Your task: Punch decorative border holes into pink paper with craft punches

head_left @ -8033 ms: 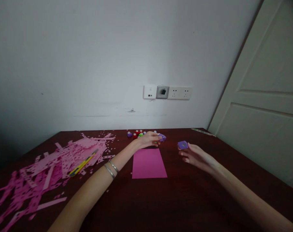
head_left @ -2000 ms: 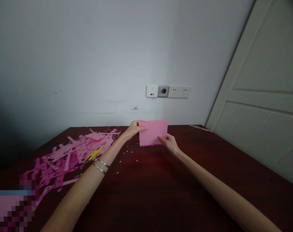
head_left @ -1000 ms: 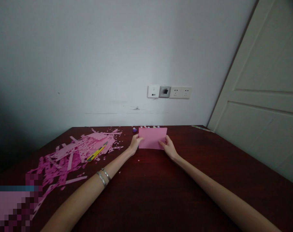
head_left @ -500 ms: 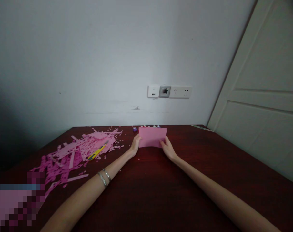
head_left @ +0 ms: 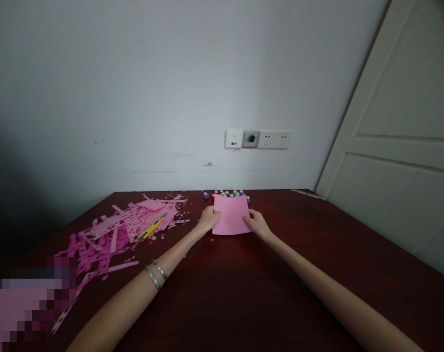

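A pink sheet of paper (head_left: 231,216) is held up between my two hands over the middle of the table. My left hand (head_left: 208,219) pinches its left edge, thumb on the near face. On the right edge, my right hand (head_left: 257,223) grips it the same way. Fingers behind the paper are hidden. Just beyond the sheet sit several small round coloured pieces (head_left: 206,195) with white tops, partly covered by the paper. Two silvery bracelets (head_left: 156,275) circle my left wrist.
Pink paper strips and scraps (head_left: 108,239) are heaped on the dark red table (head_left: 222,303) at left, with a yellow craft knife (head_left: 151,228) on top. A thin ruler-like strip (head_left: 307,194) lies at the back right. Behind are a wall with sockets (head_left: 274,140) and a pale door (head_left: 398,142).
The pink sheet has tilted so more of its face shows, and its lower edge sits nearer me. More of the round pieces behind it are visible. Both hands keep their grip.
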